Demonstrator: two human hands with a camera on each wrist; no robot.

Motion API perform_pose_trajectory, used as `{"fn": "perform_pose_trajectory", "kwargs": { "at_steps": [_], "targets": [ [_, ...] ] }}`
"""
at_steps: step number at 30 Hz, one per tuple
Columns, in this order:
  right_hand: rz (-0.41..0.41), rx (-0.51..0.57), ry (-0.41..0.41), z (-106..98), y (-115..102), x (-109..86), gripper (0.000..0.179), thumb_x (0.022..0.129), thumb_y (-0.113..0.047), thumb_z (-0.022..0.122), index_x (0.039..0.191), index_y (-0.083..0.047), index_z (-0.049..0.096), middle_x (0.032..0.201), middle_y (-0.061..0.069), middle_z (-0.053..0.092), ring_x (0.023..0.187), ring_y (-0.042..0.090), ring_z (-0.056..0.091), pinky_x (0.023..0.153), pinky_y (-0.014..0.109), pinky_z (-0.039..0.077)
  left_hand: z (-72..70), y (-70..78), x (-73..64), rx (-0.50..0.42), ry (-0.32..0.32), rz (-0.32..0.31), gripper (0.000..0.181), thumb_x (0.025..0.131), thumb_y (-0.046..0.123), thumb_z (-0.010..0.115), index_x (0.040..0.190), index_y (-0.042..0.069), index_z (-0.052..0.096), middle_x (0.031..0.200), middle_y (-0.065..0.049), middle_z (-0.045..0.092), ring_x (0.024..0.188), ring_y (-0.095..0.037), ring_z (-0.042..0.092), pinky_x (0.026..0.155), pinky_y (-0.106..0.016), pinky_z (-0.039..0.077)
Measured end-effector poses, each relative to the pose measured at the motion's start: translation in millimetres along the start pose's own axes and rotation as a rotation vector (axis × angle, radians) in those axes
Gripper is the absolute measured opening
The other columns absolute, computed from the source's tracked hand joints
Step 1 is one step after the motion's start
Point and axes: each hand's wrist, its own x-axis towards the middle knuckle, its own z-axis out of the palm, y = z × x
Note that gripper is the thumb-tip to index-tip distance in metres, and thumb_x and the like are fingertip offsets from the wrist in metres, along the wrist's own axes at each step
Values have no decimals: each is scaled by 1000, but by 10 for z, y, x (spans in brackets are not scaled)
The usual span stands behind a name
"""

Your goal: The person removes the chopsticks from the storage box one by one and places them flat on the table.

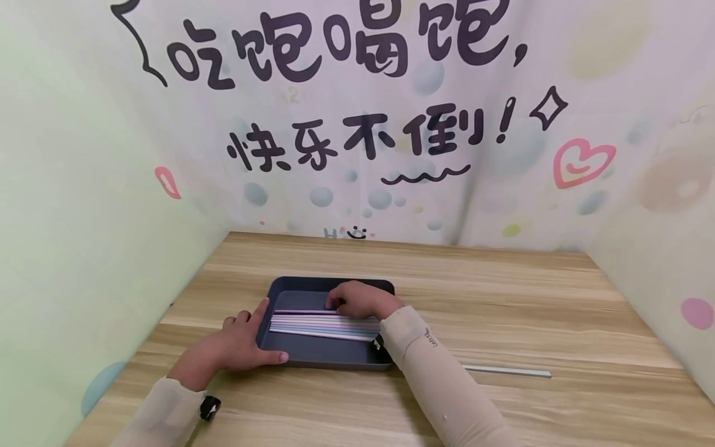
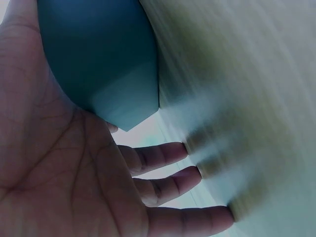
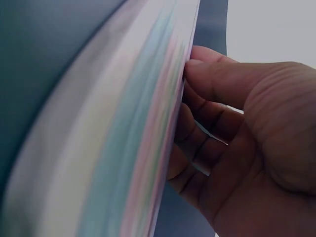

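Note:
A dark grey rectangular tray [image 1: 324, 355] lies on the table, holding a row of long thin pastel strips [image 1: 318, 326] in white, pink and blue. My left hand [image 1: 237, 344] braces the tray's left end, thumb along the front rim and index finger on the left side. Its other fingers reach straight out onto the table in the left wrist view. Inside the tray, my right hand [image 1: 360, 299] pinches the strip [image 1: 304, 311] at the far side of the row. In the right wrist view, thumb and curled fingers [image 3: 212, 79] meet at that outer edge.
One loose pale strip [image 1: 508, 371] lies on the wooden table [image 1: 558, 310] to the right of the tray, partly behind my right sleeve. A printed cloth [image 1: 357, 205] with large dark lettering hangs along the back of the table.

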Motion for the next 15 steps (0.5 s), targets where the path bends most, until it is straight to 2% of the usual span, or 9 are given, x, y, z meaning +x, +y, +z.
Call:
{"fn": "perform_pose_trajectory", "kwargs": {
  "at_steps": [6,15],
  "targets": [
    [7,10,18,18,16,5,22,100,-5,56,112,-15,71,88,-6,60,78,10,52,76,27,44,16,-19,19,1,2,0,129,71,76,70,157,1,10,138,-37,36,122,-55,37,93,-66,40],
    [12,22,33,27,16,7,20,97,-5,60,111,-14,72,81,-4,57,73,11,50,73,27,43,10,-18,9,0,2,2,130,71,78,69,158,1,10,138,-37,36,123,-55,37,94,-66,40]
  ]
}}
